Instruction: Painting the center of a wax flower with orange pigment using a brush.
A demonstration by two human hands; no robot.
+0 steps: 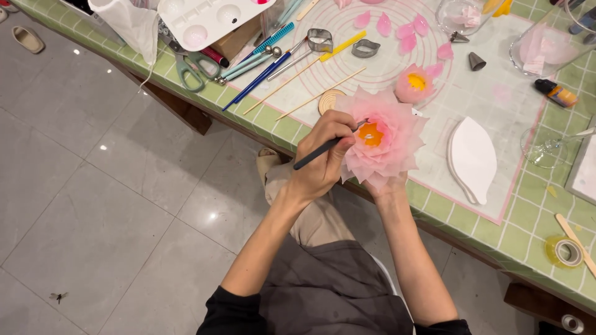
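Note:
A large pink paper-thin flower with an orange centre is held just above the near edge of the table. My right hand grips it from below and is mostly hidden by the petals. My left hand is shut on a thin dark tool, held like a pen. Its tip touches the flower by the orange centre.
On the green checked table lie a smaller pink flower, loose petals, a white leaf-shaped mould, metal cutters, wooden sticks, scissors, a white palette, a tape roll and a glass.

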